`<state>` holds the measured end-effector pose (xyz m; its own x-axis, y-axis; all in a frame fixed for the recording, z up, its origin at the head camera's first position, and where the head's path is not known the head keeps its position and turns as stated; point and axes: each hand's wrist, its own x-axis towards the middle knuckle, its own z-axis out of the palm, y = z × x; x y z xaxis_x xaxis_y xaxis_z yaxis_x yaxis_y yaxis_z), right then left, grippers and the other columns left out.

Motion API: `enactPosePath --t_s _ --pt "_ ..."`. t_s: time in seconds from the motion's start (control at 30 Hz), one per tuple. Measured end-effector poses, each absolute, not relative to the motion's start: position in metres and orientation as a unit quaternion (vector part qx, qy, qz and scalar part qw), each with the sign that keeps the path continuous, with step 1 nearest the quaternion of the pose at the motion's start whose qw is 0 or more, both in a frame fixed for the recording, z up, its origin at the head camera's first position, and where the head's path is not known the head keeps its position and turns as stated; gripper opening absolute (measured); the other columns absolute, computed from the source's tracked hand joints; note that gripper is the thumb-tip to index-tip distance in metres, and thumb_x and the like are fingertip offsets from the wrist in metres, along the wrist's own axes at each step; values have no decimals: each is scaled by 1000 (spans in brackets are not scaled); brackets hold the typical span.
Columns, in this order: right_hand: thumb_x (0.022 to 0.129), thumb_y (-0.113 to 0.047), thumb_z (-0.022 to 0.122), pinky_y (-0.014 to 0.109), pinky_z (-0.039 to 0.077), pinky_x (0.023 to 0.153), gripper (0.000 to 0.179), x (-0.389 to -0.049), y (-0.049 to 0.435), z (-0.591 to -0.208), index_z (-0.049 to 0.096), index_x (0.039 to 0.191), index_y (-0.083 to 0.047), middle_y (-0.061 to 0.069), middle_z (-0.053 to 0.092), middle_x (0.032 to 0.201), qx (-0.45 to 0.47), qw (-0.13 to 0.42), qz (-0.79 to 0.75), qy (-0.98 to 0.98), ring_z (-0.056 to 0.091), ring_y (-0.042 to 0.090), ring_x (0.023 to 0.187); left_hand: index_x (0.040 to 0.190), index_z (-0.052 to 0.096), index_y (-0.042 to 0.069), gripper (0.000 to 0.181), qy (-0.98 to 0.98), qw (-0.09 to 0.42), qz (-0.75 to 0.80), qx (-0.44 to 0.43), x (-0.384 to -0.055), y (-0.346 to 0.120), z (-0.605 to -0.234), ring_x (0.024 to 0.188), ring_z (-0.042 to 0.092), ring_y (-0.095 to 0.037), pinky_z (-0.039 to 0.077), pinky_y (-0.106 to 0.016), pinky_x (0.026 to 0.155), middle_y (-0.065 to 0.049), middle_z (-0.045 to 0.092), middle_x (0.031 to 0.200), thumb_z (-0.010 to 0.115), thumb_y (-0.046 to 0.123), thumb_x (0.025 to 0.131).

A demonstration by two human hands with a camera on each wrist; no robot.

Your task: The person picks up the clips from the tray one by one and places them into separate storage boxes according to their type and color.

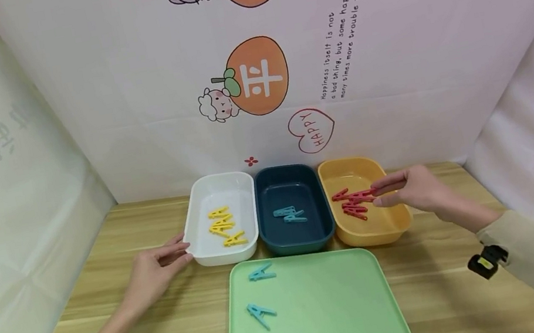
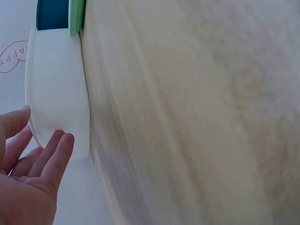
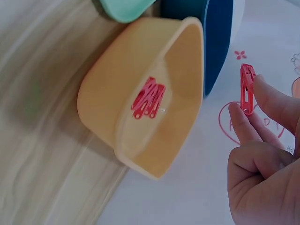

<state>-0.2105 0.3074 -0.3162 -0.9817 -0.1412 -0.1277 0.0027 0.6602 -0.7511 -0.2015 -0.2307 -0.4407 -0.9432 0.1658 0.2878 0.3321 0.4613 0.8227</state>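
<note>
In the head view my right hand (image 1: 413,191) is over the orange-yellow bin (image 1: 400,220). Its thumb and fingers pinch a red clothespin (image 3: 247,89). Several other red clothespins (image 3: 149,98) lie on that bin's floor. My left hand (image 1: 154,275) is at the left side of the white bin (image 1: 226,257), its fingers fairly straight and touching the wall near the rim. Inside the white bin are several yellow clothespins (image 1: 221,222). The dark blue bin (image 1: 299,244) between them has blue clothespins (image 1: 290,214). Two light blue clothespins (image 1: 261,313) lie on the green tray (image 1: 327,322).
The three bins stand side by side on a wooden table (image 1: 178,331), close to a printed white cloth backdrop (image 1: 144,110). The green tray sits just in front of them. White cloth also hangs at both sides.
</note>
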Motion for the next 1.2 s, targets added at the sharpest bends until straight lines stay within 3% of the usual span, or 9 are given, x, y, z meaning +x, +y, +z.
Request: enactPosePath --t_s 0.47,0.77,1.2 --pt "94 -28 83 63 45 110 53 -251 309 -320 69 136 1 15 74 126 -31 114 -337 934 58 45 130 119 77 -5 29 -848 85 -500 -152 -202 -231 -443 114 71 -33 58 -16 82 -18 64 141 82 9 94" --pt "96 -21 81 63 44 110 45 -271 301 -326 70 132 4 16 75 122 -27 125 -329 936 61 43 126 119 77 -5 29 -849 85 -499 -150 -201 -230 -441 115 71 -33 58 -17 82 -19 63 141 82 9 94" --pt "92 -14 84 63 48 106 40 -272 292 -333 74 123 9 22 75 118 -54 130 -304 942 61 48 124 120 77 -5 30 -850 82 -498 -150 -201 -230 -439 112 72 -31 59 -17 81 -18 63 141 82 11 94"
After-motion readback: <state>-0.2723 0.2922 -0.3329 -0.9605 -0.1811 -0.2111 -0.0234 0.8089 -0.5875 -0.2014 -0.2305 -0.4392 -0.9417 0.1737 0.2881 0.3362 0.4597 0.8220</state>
